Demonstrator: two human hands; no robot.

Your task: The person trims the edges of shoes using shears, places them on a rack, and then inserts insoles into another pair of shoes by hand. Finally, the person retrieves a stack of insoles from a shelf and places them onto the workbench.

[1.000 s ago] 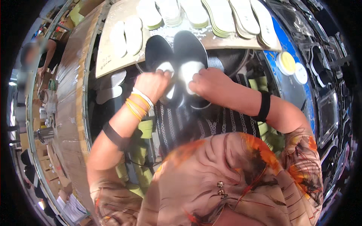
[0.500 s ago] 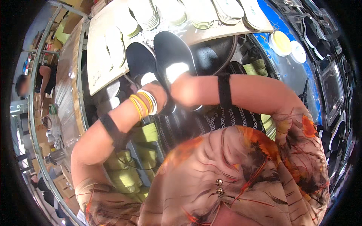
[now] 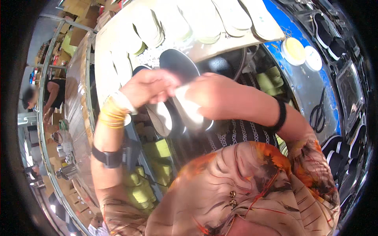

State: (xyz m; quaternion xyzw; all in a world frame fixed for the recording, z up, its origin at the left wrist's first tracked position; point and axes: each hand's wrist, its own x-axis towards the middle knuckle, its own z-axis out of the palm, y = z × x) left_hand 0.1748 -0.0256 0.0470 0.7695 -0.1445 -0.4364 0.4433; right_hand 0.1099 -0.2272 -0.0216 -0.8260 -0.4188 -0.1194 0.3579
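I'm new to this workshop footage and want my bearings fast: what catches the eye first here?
Dead centre, the left hand and right hand grip a pair of black slip-on shoes with white insoles, raised close to the camera. Behind them, stacks of pale flat insoles cover the wooden board at the top. To the right, black scissors lie on the blue tabletop.

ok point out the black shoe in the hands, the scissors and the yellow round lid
black shoe (image 3: 178, 65), head view, on its dark upper above the hands
scissors (image 3: 318, 112), head view, on the handles and blades lying on the blue surface
yellow round lid (image 3: 294, 50), head view, on its yellow centre
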